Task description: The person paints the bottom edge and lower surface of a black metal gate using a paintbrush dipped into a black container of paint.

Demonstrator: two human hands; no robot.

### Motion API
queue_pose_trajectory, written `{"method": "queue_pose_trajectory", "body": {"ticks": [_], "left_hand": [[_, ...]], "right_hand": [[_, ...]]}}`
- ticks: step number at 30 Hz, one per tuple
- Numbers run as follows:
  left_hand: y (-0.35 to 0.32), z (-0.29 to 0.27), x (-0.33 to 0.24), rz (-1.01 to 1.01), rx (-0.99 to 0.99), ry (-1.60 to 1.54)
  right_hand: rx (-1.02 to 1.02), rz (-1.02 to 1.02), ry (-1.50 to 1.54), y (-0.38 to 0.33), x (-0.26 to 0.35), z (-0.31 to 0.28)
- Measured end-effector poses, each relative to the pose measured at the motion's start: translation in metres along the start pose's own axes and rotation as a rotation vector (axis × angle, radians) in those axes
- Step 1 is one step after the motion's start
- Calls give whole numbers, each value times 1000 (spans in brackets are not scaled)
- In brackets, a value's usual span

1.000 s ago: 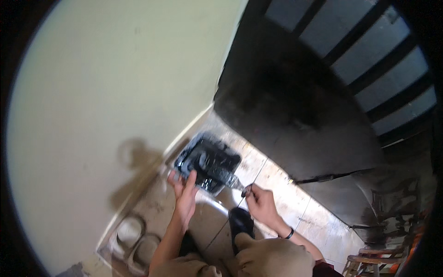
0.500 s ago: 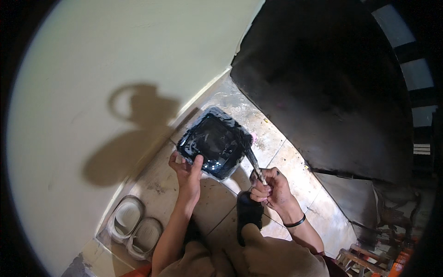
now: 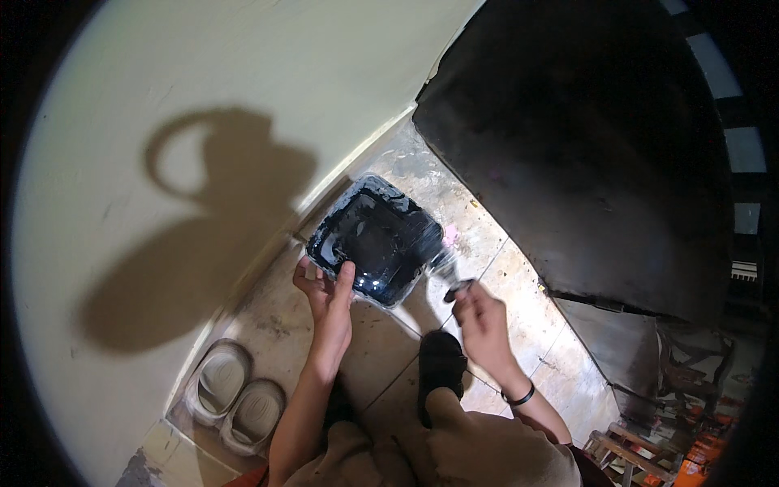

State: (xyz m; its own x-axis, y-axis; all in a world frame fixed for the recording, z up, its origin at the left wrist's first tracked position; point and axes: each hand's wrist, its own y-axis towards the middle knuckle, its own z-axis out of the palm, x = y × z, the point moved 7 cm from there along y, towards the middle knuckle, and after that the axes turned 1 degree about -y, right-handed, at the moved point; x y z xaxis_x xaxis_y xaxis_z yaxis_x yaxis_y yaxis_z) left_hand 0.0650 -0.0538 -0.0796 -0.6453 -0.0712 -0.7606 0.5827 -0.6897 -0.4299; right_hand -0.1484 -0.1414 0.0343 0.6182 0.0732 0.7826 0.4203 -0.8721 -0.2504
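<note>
My left hand (image 3: 331, 308) grips the near left edge of a square plastic tub (image 3: 381, 187), its thumb over the rim and fingers underneath. Wet black paint (image 3: 365, 235) lies in the tub, and grey-white smears coat its walls. My right hand (image 3: 484, 329), with a dark band at the wrist, is closed around the handle of a paintbrush (image 3: 444, 266). The brush is blurred by motion. Its dark bristles are at the tub's right side, and whether they touch the paint I cannot tell.
A pale wall (image 3: 162, 73) with shadows rises on the left; a large black panel (image 3: 576, 154) stands on the right. Two light clogs (image 3: 223, 377) sit by the wall on the tiled floor (image 3: 373, 349). A wooden rack (image 3: 629, 454) is at lower right.
My right hand has turned knuckles-up and moved slightly up, swinging the brush. The tub has shifted a little up and left in view. My left hand keeps its hold.
</note>
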Motion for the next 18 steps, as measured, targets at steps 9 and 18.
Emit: {"method": "queue_pose_trajectory", "body": {"ticks": [9, 18], "left_hand": [[-14, -13, -16, -36, -91, 9], [-21, -24, -23, -2, -108, 20]], "right_hand": [[132, 609, 1240, 117, -68, 22], [127, 691, 1419, 181, -72, 40]]}}
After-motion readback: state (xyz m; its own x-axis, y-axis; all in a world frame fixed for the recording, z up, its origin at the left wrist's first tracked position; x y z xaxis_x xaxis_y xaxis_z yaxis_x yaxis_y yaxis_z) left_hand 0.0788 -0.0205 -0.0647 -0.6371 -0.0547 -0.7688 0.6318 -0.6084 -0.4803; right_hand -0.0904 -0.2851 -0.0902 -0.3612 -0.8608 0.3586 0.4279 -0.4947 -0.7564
